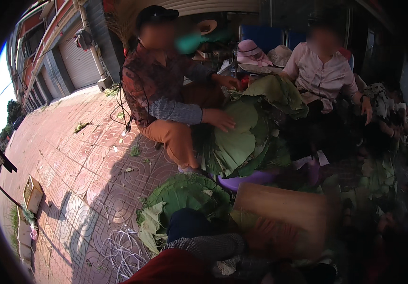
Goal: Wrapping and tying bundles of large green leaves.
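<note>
My left hand (259, 233) reaches in from a red sleeve with a checked cuff (213, 246). It lies flat with its fingers stretched toward the near edge of a wooden board (279, 204), over a yellow-green leaf (242, 220). Close beside it, in deep shade, my right hand (286, 234) also has its fingers extended toward the board. Its wrist and arm are lost in the dark. To the left of the board, partly behind my knee, sits a pile of large round green leaves (185, 194), lotus by their look.
Opposite, a person in a cap rests a hand (219, 119) on a tall stack of big leaves (239, 137) above a purple basin (246, 180). Another person in a pink shirt (324, 71) sits behind. White strings (123, 253) lie on the paving; a pink hat (251, 53) stands at the back.
</note>
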`<state>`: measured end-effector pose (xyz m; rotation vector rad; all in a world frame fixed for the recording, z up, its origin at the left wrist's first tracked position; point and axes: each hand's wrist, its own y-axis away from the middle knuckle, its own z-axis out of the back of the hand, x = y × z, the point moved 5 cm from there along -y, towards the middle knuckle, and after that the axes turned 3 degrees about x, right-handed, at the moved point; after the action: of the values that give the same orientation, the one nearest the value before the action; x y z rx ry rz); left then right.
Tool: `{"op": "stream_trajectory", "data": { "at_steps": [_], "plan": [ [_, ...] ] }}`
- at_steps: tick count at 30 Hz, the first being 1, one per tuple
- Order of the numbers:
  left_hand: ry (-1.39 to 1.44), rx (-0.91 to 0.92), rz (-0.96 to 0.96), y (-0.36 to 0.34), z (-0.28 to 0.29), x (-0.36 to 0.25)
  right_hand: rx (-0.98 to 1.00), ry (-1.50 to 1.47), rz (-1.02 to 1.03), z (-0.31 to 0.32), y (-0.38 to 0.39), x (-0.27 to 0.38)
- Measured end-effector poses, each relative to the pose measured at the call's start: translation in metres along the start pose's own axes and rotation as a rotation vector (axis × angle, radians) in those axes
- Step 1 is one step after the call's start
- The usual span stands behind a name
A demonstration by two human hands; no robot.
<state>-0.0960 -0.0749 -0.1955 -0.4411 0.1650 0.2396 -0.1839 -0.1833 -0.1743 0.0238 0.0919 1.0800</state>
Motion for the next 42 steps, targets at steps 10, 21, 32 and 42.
{"op": "stream_trajectory", "data": {
  "at_steps": [10,21,32,42],
  "plan": [
    [-0.047,0.107,-0.035,0.003,0.006,-0.006,-0.278,-0.062,0.008,-0.017,0.012,-0.001],
    [-0.168,0.427,-0.011,0.0,0.03,-0.013,-0.281,-0.17,0.016,0.008,0.02,0.009],
    [-0.038,0.436,0.023,-0.01,0.046,-0.019,-0.233,-0.386,-0.071,0.017,0.014,-0.002],
    [-0.067,0.339,-0.019,-0.012,0.027,-0.029,-0.235,-0.35,-0.104,0.006,0.015,-0.007]
  ]
}}
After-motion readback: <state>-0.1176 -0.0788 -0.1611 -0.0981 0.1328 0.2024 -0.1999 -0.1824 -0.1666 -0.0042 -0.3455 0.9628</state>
